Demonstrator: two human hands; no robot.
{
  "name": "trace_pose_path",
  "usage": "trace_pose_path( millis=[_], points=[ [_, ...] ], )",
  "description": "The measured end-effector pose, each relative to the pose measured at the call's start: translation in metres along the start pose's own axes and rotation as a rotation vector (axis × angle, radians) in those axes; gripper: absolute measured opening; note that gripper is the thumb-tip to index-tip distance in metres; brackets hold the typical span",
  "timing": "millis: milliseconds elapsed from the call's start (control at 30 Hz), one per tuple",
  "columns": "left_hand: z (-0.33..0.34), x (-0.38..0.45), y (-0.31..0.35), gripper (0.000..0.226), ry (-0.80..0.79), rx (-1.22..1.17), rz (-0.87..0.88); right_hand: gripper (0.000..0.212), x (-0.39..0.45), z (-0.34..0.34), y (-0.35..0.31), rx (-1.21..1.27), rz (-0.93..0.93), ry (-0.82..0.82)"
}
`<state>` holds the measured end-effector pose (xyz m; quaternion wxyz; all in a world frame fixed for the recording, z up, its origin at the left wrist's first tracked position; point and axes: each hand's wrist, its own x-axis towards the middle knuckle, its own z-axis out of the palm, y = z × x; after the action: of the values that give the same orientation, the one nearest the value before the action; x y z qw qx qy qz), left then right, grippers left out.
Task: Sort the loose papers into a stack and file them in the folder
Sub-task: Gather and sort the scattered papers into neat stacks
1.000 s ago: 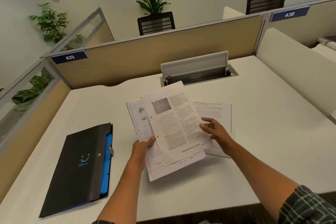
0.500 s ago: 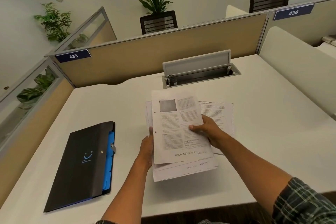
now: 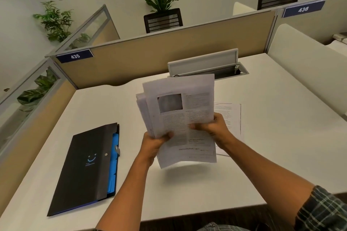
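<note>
The sheets you hold are not yet squared, and that is where trouble is likeliest. The bundle of papers (image 3: pixel 180 118) is fanned, with back sheets jutting out past the front page toward your left and the lower corners drooping free below both hands. If either grip loosens while you tap or shuffle them, I'd expect a back sheet to slide out and drop to the desk (image 3: pixel 272 137). If you squeeze harder to stop that, the pages will probably crease where your thumbs bear down.

Starting furthest to your left: the black folder (image 3: pixel 86 167) lies flat on the desk, well apart from your left hand and out to its left, with blue dividers showing along the edge that faces you. Its flap looks closed, so you'll likely need a free hand to open it, which means holding the whole bundle in one hand for a moment; that is another chance for it to spill.

Your left hand (image 3: pixel 153 143) grips the bundle's lower left edge, thumb curled over the front page. The bundle rises tilted above and between both hands, off the desk.

Your right hand (image 3: pixel 216 127) pinches the right edge, thumb across the print.

Just beyond and to the right of that hand, one more printed sheet (image 3: pixel 230 118) lies flat on the desk, partly hidden by your wrist. It's easy to leave behind.
</note>
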<state>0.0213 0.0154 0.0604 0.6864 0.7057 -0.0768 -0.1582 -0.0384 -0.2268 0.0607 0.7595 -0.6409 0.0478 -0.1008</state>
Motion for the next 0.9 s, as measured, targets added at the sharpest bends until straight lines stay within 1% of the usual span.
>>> trace_pose_path(
  millis=[67,167,300,433,500,600,700,733,833,900],
  points=[
    [-0.002,-0.007,0.0,0.044,-0.057,0.029,0.028,0.039,-0.006,-0.003,0.002,-0.005,-0.023,-0.037],
    [-0.003,-0.015,-0.01,0.048,-0.109,0.05,0.014,0.052,-0.015,-0.006,0.016,-0.038,0.031,-0.101],
    [-0.001,-0.013,-0.016,0.054,-0.089,0.062,-0.011,0.06,-0.019,-0.006,0.025,-0.068,0.093,-0.063],
    [-0.003,-0.008,-0.015,0.049,-0.087,0.089,-0.022,0.044,-0.016,-0.006,0.019,-0.086,0.067,-0.07],
    [-0.005,-0.007,-0.016,0.047,-0.078,0.088,-0.024,0.041,-0.015,-0.007,0.017,-0.108,0.055,-0.083],
    [-0.005,-0.008,-0.023,0.045,-0.056,0.104,-0.047,0.043,-0.018,-0.01,0.022,-0.103,0.076,-0.083],
    [-0.003,-0.01,-0.028,0.039,-0.043,0.096,-0.083,0.053,-0.021,-0.011,0.03,-0.103,0.121,-0.054],
    [-0.002,-0.01,-0.029,0.038,-0.038,0.096,-0.087,0.053,-0.021,-0.011,0.033,-0.11,0.135,-0.05],
    [-0.001,-0.006,-0.031,0.036,-0.009,0.088,-0.1,0.043,-0.017,-0.009,0.037,-0.138,0.17,-0.043],
    [-0.002,-0.004,-0.032,0.038,0.022,0.067,-0.126,0.041,-0.014,-0.007,0.035,-0.186,0.19,-0.061]
  ],
)
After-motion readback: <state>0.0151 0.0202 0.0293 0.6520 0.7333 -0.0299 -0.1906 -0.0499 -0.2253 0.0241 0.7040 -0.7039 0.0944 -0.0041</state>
